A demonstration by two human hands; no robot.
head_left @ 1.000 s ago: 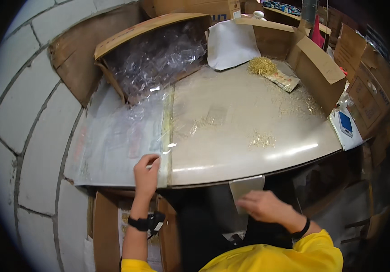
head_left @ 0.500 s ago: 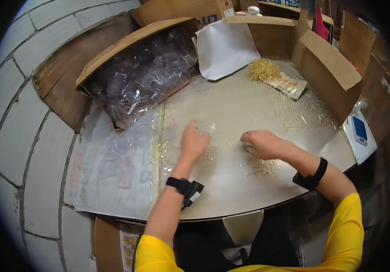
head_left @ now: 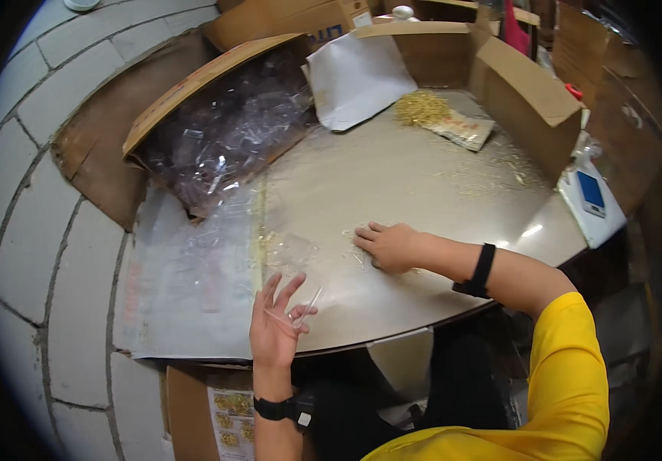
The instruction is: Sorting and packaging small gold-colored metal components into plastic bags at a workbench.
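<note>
My left hand (head_left: 276, 326) is raised palm up at the table's near edge, its fingers curled round a clear plastic box (head_left: 309, 307). The box is see-through, so only its bright edges show well. On the metal tabletop lies my right hand (head_left: 391, 247), palm down, with its fingers stretched out toward the left. Thin gold-coloured wire pins (head_left: 355, 252) lie scattered under and beside its fingertips. The underside of this hand is hidden. Another clear plastic piece (head_left: 294, 250) rests on the table beyond my left hand.
An open carton (head_left: 216, 84) full of clear plastic boxes leans at the back left. A heap of gold pins (head_left: 422, 107) sits at the back beside a printed packet (head_left: 465, 132). Cardboard walls (head_left: 527, 107) edge the right; a small blue-topped scale (head_left: 591, 192) lies there.
My left hand has drawn back toward me and turned palm up with the clear box. My right hand has slid left, and the small pin pile near its wrist no longer shows.
</note>
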